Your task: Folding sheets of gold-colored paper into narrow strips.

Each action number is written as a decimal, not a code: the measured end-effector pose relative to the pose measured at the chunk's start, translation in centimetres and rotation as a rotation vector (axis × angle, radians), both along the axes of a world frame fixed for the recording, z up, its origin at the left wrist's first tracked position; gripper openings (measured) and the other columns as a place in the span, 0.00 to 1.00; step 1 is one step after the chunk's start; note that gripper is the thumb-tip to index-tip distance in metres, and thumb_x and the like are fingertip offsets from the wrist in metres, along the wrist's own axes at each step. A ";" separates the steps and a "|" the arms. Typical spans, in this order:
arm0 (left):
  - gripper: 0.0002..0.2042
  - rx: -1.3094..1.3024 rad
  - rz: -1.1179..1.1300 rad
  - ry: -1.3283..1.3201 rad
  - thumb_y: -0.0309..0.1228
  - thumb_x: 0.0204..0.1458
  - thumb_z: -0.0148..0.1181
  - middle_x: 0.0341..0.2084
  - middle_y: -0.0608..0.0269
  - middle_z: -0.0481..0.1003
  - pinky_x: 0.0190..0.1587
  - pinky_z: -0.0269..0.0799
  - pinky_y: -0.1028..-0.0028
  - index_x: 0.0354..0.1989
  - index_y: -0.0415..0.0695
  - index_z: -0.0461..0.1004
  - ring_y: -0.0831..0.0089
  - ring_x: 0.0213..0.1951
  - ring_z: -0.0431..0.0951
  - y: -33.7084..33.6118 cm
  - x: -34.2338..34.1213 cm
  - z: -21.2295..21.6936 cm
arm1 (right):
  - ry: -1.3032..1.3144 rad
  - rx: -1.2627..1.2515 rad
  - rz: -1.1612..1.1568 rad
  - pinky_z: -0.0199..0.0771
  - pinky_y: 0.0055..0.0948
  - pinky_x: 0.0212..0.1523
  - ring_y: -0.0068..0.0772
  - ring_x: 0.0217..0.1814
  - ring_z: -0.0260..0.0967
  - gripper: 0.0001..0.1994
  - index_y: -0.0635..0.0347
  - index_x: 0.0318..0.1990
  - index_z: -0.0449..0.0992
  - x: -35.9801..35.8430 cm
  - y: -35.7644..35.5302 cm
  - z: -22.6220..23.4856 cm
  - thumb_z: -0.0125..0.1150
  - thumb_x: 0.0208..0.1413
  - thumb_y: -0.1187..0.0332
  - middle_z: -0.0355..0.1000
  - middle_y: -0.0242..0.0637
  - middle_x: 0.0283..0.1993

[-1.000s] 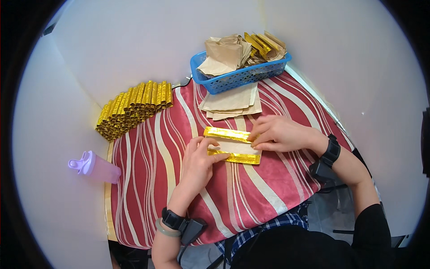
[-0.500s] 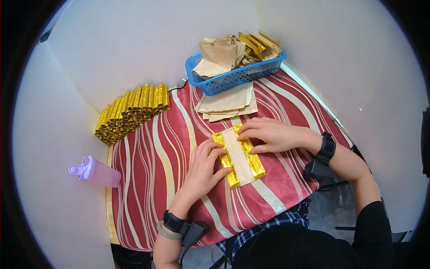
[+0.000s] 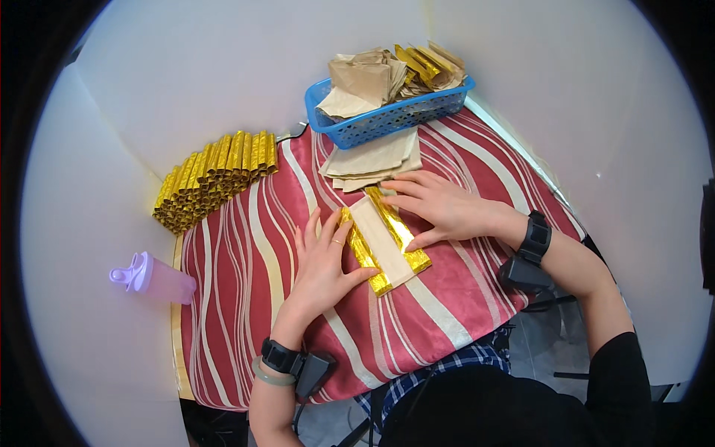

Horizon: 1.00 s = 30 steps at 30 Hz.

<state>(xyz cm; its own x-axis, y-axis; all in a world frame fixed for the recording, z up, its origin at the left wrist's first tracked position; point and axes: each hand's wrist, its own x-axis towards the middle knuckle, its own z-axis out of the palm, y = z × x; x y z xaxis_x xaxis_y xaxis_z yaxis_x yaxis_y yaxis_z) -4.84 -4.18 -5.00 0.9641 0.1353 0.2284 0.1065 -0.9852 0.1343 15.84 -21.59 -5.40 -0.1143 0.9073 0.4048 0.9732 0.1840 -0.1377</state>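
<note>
Now the folded gold-edged paper [image 3: 383, 242] has turned from lying crosswise to slanting along the striped surface [image 3: 238, 298], so its long folds face each hand. The left hand [image 3: 324, 261] lies flat, fingers spread on one gold edge; the right hand [image 3: 436, 205] presses the other, open too. A stack of tan sheets [image 3: 372, 160] sits just behind — beyond it a blue basket [image 3: 387, 112]; gold rolls [image 3: 212, 175] and a lilac bottle [image 3: 153, 277] stay clear.

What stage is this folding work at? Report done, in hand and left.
Done: a row of folded gold pieces stacked at the table's far left. In hand: the left hand and right hand press flat on a gold-edged paper sheet, its long edges turned in. Left: loose tan sheets beside the blue basket, with more papers inside it.
</note>
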 end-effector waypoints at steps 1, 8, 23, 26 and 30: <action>0.36 -0.043 -0.043 -0.080 0.43 0.41 0.70 0.58 0.48 0.61 0.66 0.43 0.51 0.59 0.41 0.63 0.49 0.64 0.53 0.0 0.0 0.3 | 0.103 0.052 0.056 0.58 0.43 0.62 0.50 0.63 0.57 0.29 0.60 0.53 0.68 0.0 0.1 0.3 0.66 0.48 0.52 0.64 0.46 0.57; 0.15 -0.395 -0.236 -0.044 0.34 0.40 0.71 0.41 0.59 0.67 0.53 0.59 0.64 0.32 0.44 0.72 0.60 0.48 0.66 0.3 -0.4 -0.2 | 0.304 -0.244 0.216 0.61 0.36 0.51 0.37 0.49 0.61 0.17 0.56 0.36 0.70 -0.3 -0.1 0.4 0.71 0.45 0.60 0.65 0.35 0.44; 0.15 -0.424 -0.201 0.003 0.33 0.41 0.72 0.44 0.60 0.65 0.57 0.58 0.65 0.33 0.43 0.72 0.61 0.52 0.64 -0.9 -1.0 0.1 | 0.352 -0.223 0.268 0.57 0.38 0.56 0.39 0.51 0.62 0.12 0.56 0.35 0.72 0.0 -0.3 -0.1 0.69 0.48 0.63 0.66 0.37 0.45; 0.13 -0.436 -0.186 0.001 0.31 0.42 0.71 0.44 0.61 0.65 0.56 0.59 0.66 0.33 0.44 0.73 0.62 0.52 0.64 -1.0 -0.8 0.1 | 0.383 -0.250 0.234 0.57 0.39 0.57 0.39 0.50 0.63 0.10 0.57 0.35 0.73 -0.5 -0.4 0.7 0.67 0.49 0.66 0.67 0.35 0.44; 0.09 -0.553 -0.233 -0.067 0.32 0.42 0.69 0.40 0.63 0.68 0.56 0.52 0.60 0.32 0.48 0.77 0.62 0.50 0.64 -1.1 -0.7 -0.2 | 0.427 -0.303 0.207 0.59 0.37 0.57 0.38 0.52 0.63 0.08 0.56 0.33 0.75 -1.0 -0.4 1.6 0.67 0.49 0.67 0.68 0.35 0.41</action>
